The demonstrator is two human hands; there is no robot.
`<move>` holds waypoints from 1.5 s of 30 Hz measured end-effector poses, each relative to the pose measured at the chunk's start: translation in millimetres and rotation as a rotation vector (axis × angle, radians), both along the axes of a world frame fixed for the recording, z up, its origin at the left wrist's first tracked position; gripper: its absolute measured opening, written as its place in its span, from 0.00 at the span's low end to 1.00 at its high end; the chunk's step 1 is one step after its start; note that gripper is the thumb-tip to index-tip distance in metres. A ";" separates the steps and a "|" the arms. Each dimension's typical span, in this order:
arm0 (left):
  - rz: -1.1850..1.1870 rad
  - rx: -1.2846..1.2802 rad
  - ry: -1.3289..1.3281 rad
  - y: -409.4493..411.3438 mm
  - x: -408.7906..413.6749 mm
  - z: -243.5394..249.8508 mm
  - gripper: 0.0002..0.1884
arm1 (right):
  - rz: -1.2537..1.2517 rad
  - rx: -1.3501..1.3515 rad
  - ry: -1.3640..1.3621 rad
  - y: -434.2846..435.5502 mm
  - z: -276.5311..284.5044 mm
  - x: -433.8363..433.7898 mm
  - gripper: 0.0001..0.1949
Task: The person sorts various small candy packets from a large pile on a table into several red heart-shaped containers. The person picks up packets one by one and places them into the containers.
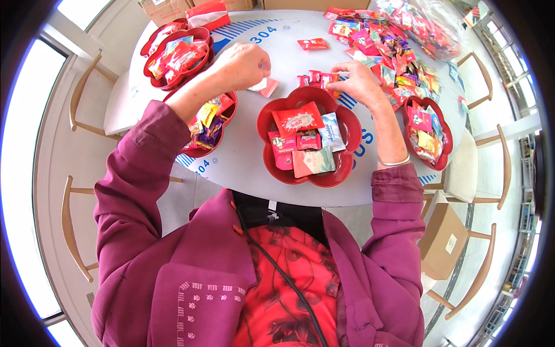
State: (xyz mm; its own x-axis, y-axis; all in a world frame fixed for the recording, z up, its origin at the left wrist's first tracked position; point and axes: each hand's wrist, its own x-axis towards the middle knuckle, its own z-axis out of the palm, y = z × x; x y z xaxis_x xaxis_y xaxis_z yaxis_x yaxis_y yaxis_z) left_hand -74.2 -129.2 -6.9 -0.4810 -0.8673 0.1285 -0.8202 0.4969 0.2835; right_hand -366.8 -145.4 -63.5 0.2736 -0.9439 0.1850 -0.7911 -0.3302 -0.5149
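Note:
A red flower-shaped bowl (351,162) stands on the table in front of me. Inside it lie a large red packet (299,119), a blue-and-white packet (332,132), a pink packet (282,149) and a pink-and-green packet (314,162). Just beyond its rim, my right hand (360,82) has thumb and forefinger around small red wrapped candies (328,80). My left hand (245,65) hovers farther left with curled fingers. Beneath it sits a pink-and-white packet (269,88); whether the hand holds anything is hidden.
Filled red bowls (212,47) stand at the left, one partly behind my left forearm. Another filled bowl (443,160) is at the right. A heap of wrapped candies (390,56) and a clear plastic bag (451,39) cover the far right. One red packet (313,44) lies alone beyond my hands.

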 end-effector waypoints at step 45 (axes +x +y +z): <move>0.092 0.020 0.083 -31.9 -49.6 -24.6 0.22 | -0.060 0.213 -0.186 10.0 15.6 -12.1 0.23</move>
